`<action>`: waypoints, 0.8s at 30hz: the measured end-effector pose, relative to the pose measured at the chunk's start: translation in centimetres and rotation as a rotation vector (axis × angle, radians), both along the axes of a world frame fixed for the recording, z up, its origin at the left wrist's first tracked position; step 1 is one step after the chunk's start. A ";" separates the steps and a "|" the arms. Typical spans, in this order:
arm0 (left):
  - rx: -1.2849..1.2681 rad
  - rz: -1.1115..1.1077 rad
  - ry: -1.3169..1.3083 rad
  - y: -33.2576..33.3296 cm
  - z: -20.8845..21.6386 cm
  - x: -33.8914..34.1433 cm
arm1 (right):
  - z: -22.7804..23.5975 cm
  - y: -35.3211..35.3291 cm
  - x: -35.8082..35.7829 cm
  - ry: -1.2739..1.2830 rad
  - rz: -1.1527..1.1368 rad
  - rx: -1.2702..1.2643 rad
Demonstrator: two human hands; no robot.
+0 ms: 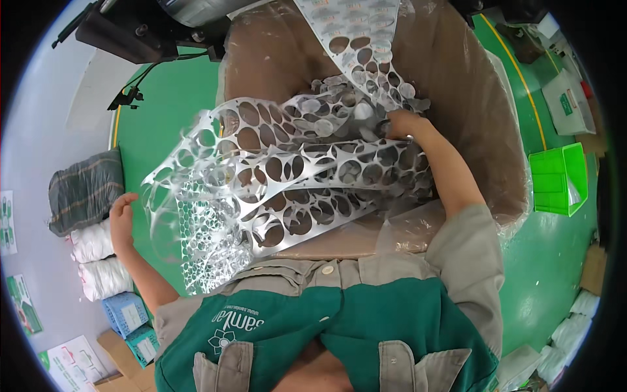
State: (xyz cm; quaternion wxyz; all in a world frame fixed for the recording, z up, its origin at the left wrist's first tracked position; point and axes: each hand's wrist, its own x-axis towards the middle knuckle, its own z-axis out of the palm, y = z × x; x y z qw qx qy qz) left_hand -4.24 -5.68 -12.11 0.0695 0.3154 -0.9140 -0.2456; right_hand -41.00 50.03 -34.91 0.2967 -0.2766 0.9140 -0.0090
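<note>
A: Where do the punched sheets (264, 189) lie?

B: Heaped in the lined box (460, 85), spilling over its left side; blur smears their outer end, making single layers hard to separate

A: And the person's left hand (121, 222)?

B: Near that end but apart from it, fingers loosely spread

A: The right hand (406, 124)?

B: Among the discs (406, 90) and sheets; its fingertips are hidden, so B cannot tell whether it grips anything

A: What is cut off?

B: The printed strip (356, 23), at the top edge
</note>
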 end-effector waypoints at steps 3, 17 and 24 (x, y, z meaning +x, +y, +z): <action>-0.140 -0.151 0.369 4.8 2.6 -5.6 | -0.1 -0.2 -0.5 0.046 0.023 -0.235; -0.150 -0.968 0.153 24.0 6.2 -13.5 | 21.1 -4.1 1.2 -0.816 -0.117 -1.747; 0.613 -0.875 0.732 17.6 8.5 -7.8 | 2.1 -3.8 -0.7 0.180 -0.390 -0.580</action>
